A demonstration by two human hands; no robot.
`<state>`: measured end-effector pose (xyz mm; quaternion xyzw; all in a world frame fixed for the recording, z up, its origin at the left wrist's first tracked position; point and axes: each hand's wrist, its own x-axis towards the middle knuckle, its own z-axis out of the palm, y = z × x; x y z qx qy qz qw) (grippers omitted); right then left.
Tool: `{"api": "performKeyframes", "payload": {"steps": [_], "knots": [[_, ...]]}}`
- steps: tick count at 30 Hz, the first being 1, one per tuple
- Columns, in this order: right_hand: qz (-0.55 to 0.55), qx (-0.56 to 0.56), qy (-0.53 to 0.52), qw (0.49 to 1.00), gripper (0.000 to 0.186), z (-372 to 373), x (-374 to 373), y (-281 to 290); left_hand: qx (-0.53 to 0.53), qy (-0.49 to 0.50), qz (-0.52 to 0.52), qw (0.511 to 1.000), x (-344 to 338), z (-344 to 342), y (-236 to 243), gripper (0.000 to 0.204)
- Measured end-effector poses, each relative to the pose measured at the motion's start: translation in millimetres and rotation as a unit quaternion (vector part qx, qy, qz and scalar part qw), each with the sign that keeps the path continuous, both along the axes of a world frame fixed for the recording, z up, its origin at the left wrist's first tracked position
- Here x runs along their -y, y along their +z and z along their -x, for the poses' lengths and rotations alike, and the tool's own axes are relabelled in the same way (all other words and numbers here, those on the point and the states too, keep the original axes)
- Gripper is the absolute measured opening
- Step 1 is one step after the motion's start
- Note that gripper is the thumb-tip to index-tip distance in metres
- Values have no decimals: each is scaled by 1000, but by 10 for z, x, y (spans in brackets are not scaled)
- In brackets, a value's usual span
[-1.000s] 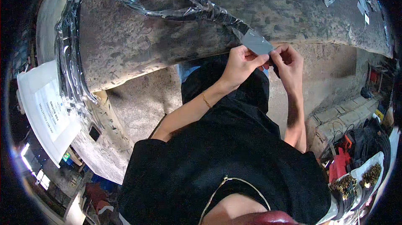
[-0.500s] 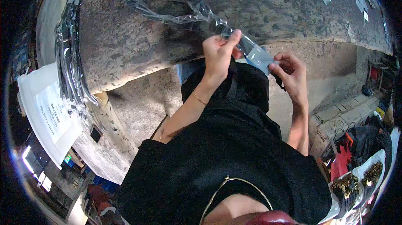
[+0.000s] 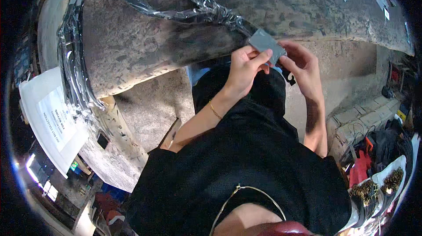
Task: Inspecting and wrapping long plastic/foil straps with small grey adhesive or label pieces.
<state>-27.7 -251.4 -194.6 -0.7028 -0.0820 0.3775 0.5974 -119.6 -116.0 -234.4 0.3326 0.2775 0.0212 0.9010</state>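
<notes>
Top (image 3: 237, 157): black, plain, short-sleeved; fabric matt, with soft folds across the front. Lower garment (image 3: 211, 86): black, loose; cut cannot be determined. Necklace (image 3: 238, 187): thin, gold-coloured, lying in a curve at the neckline, with a small fitting at its front centre. Left hand (image 3: 244, 70): bare; fine gold-coloured bracelet (image 3: 214, 109) near the wrist. Right hand (image 3: 303, 69): bare. Both forearms uncovered.

uneven, dim light | glare lower left | glints on clear plastic (image 3: 226, 18) | fisheye-bent, black edges
</notes>
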Motion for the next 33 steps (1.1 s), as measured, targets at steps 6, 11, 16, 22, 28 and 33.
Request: {"api": "performKeyframes", "payload": {"steps": [6, 11, 16, 22, 28, 33], "knots": [[37, 8, 5, 999, 25, -32, 63, -18, 17, -67, -88, 994, 59, 34, -35, 16], [115, 2, -23, 993, 18, 18, 160, -29, -6, -63, -166, 984, 80, 64, -29, 14], [119, 4, -64, 991, 16, 23, 226, -56, -46, 76, -80, 993, -81, 43, -90, 21], [99, 32, -43, 994, 14, 34, 181, -11, -87, -50, -76, 992, -137, -57, -46, 20], [136, -16, -114, 984, 14, 129, 176, -137, -63, 21, -144, 987, -21, -8, -143, 19], [128, -12, -119, 985, 14, 111, 162, -125, -40, 3, -117, 992, 46, 73, -186, 24]]}}
